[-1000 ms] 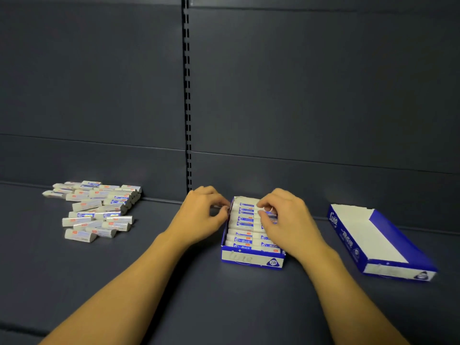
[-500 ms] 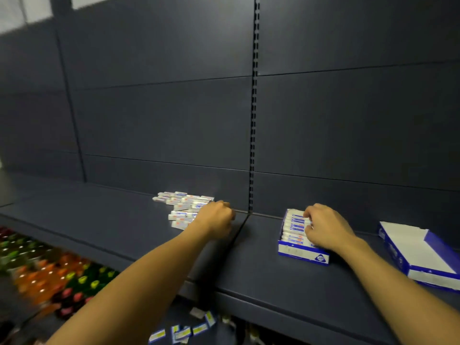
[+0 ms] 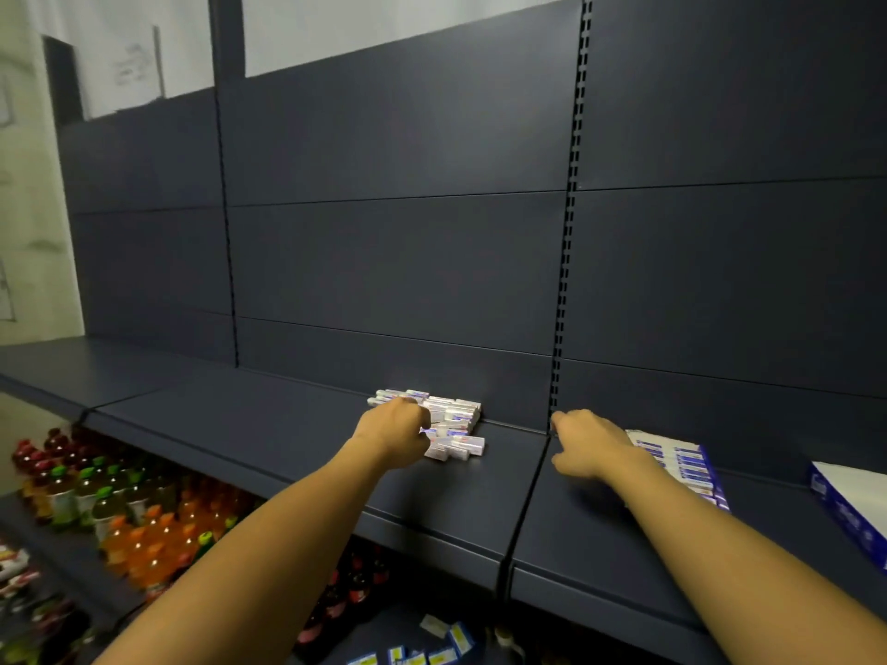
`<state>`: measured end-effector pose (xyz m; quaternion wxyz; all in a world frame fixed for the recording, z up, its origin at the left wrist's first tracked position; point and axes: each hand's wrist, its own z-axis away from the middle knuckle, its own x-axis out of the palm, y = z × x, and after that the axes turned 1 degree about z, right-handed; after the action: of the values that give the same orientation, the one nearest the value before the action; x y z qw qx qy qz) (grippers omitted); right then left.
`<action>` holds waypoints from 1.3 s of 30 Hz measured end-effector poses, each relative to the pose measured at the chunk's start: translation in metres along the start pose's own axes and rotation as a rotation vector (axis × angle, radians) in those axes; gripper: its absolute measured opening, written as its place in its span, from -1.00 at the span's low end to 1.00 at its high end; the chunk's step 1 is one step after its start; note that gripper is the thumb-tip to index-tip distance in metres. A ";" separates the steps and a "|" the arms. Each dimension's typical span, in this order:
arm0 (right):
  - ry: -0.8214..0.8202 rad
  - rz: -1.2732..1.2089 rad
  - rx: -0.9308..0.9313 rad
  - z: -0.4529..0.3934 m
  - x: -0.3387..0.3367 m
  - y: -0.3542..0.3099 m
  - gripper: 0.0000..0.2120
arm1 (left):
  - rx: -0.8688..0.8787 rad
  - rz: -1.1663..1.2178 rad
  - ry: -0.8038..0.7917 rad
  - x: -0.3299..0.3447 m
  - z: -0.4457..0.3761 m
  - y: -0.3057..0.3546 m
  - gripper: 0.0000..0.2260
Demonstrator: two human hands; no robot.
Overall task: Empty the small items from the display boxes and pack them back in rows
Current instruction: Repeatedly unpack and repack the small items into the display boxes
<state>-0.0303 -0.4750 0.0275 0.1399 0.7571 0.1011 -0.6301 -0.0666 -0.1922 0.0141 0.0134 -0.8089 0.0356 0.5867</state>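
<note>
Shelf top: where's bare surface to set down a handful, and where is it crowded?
Free: the shelf left of the loose pile of small packs, and the front strip between the two forearms. Crowded: the back wall by the pile, where the left hand reaches in, and the right end, where the right hand, the filled box and the empty box lie.

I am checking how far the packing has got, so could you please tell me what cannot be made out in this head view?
- Left hand covers part of the loose pile; whether it grips an item is hidden.
- Right hand and forearm hide the filled box's near side; row count unclear.
- Second box is cut off by the right edge.
- Item labels are too small and blurred.
</note>
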 end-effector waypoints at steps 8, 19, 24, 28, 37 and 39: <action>-0.004 -0.035 0.029 -0.005 -0.002 -0.070 -0.69 | 0.000 -0.012 -0.007 -0.002 0.021 -0.076 -0.73; 0.017 -0.053 0.104 -0.008 0.013 -0.110 -0.71 | 0.149 0.046 -0.046 0.013 0.013 -0.108 -0.72; 0.012 -0.044 0.129 -0.021 0.017 -0.107 -0.73 | 0.200 0.083 -0.075 0.026 -0.006 -0.102 -0.73; -0.001 -0.055 0.132 -0.038 0.020 -0.101 -0.72 | 0.240 0.124 -0.073 0.034 -0.025 -0.091 -0.74; -0.056 -0.221 0.082 -0.081 0.030 -0.099 -0.81 | 0.400 0.225 -0.134 0.051 -0.059 -0.067 -0.75; -0.064 -0.259 0.040 -0.090 0.031 -0.101 -0.85 | 0.420 0.226 -0.146 0.056 -0.063 -0.065 -0.73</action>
<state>0.0249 -0.3500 0.0036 0.0454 0.7200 0.1807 -0.6685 0.0154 -0.1339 -0.0205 0.1182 -0.7347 0.2460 0.6210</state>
